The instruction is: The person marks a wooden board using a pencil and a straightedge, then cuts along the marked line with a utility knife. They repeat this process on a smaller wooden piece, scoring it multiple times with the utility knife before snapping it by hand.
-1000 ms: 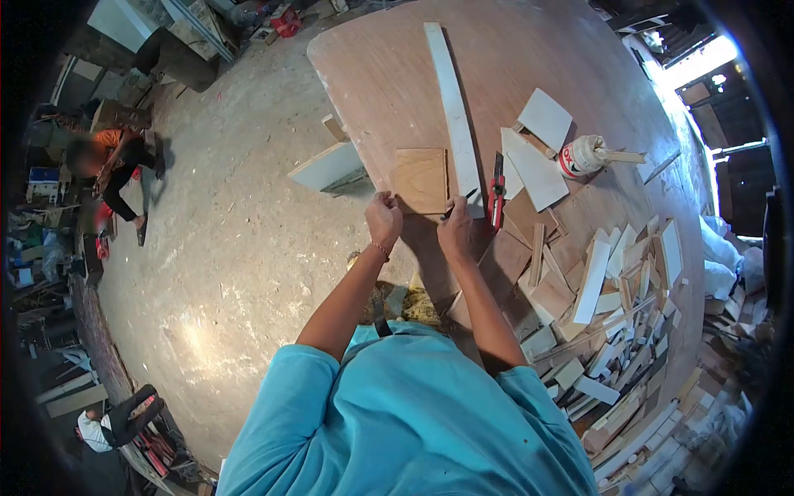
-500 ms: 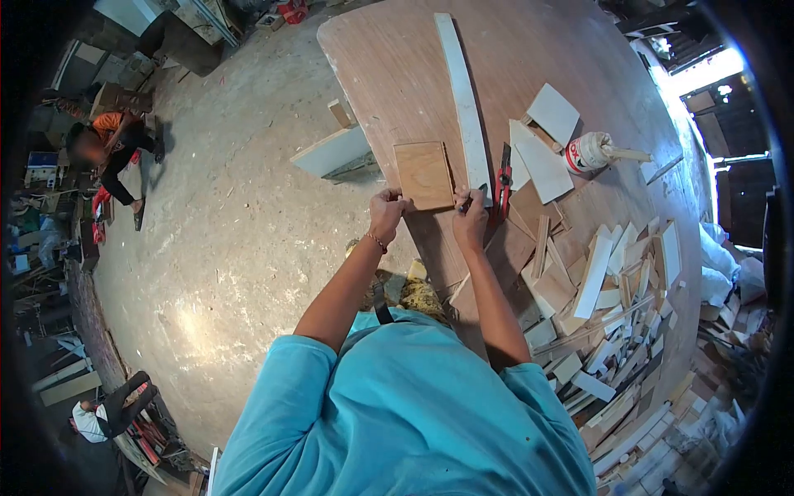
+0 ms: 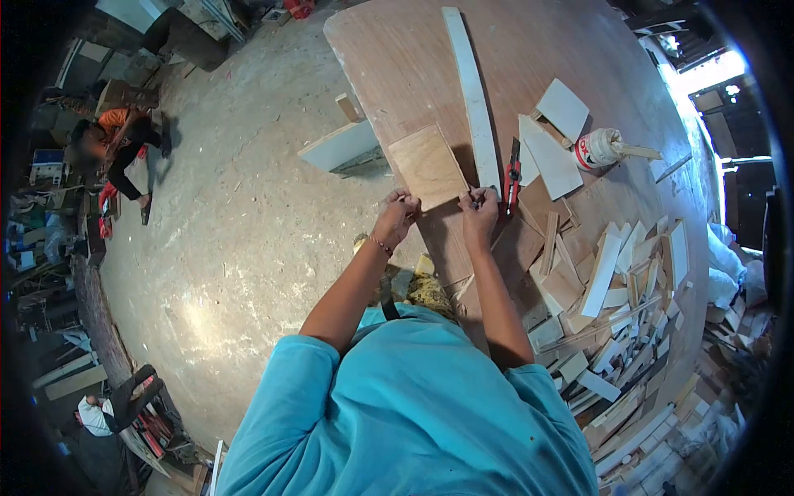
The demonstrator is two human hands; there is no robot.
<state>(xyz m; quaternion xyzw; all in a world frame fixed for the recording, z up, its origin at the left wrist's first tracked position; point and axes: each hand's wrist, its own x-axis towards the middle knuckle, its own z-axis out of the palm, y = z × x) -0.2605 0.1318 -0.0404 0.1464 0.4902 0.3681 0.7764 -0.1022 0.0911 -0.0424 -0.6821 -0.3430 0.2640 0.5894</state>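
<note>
left hand and right hand clamped on wood square, near corners. looks cut; remaining work unclear.

Panel apparently on table, left of strip; cutter right of strip.

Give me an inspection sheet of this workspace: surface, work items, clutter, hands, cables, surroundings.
Surface: wooden table, pale specks on it.
Work items: square wooden panel at the table edge; long white strip and red tool to its right.
Clutter: heaped offcuts; white container.
Hands: left hand and right hand at the panel's near corners; dark slim item in the right.
Cables: nothing seen.
Surroundings: two seated people, bare floor.
</note>
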